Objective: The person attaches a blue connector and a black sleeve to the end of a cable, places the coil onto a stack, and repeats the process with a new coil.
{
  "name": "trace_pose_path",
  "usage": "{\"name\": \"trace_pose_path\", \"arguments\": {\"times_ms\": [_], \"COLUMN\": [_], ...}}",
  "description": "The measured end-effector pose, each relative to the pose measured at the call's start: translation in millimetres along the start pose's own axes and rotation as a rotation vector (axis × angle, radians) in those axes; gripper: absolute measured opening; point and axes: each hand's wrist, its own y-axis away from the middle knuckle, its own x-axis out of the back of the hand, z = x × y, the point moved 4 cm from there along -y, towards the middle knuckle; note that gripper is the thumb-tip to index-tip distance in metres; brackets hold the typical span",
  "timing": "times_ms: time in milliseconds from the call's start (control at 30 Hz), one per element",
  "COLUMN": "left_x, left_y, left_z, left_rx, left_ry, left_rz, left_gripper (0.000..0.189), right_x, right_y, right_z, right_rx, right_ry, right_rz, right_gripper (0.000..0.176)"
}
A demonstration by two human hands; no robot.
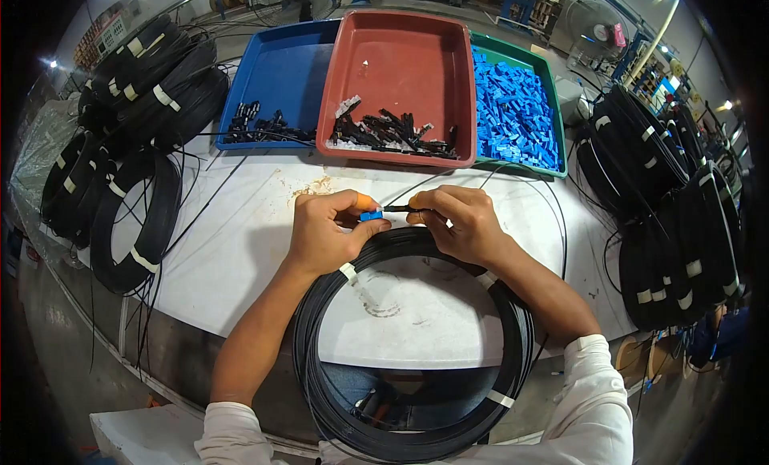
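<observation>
My left hand [332, 227] pinches a small blue plastic piece [371, 216] between thumb and forefinger. My right hand [454, 219] grips a short black connector [396, 209] on a cable end, and its tip meets the blue piece. Orange covers sit on both forefingers. Below the hands, a large coil of black cable [521, 329] bound with white tape hangs over the table's front edge and rests partly on my lap.
Behind stand a blue tray [280, 60] with black parts, a red tray [400, 64] with black connectors, and a green tray [558, 116] heaped with blue pieces. Taped cable coils [132, 225] line the left; more coils [641, 157] stack up at right on the white table [216, 257].
</observation>
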Motion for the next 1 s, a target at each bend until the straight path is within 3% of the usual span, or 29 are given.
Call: {"name": "trace_pose_path", "arguments": {"times_ms": [633,733,800,867,1000], "left_x": [0,-3,-3,-4,-6], "left_y": [1,-1,-1,-2,-6], "left_z": [4,2,-1,5,12], "left_rx": [-0.055,-0.113,-0.218,-0.212,-0.23], "left_ry": [-0.054,-0.161,-0.156,-0.141,-0.212], "left_rz": [-0.004,-0.033,0.055,0.016,-0.094], "left_gripper": [0.015,0.017,0.017,0.016,0.017], "right_x": [-3,-5,-1,3,-2], "right_y": [0,-3,-6,-9,-9], "right_z": [-1,-4,-4,-8,-11], "right_rx": [0.057,0.064,0.031,0.128,-0.008], "right_ry": [0.037,0.035,0.02,0.135,-0.027], "right_rz": [-0.004,-0.026,-0.042,-0.065,-0.098], "right_gripper": [0.018,0.019,0.019,0.017,0.017]}}
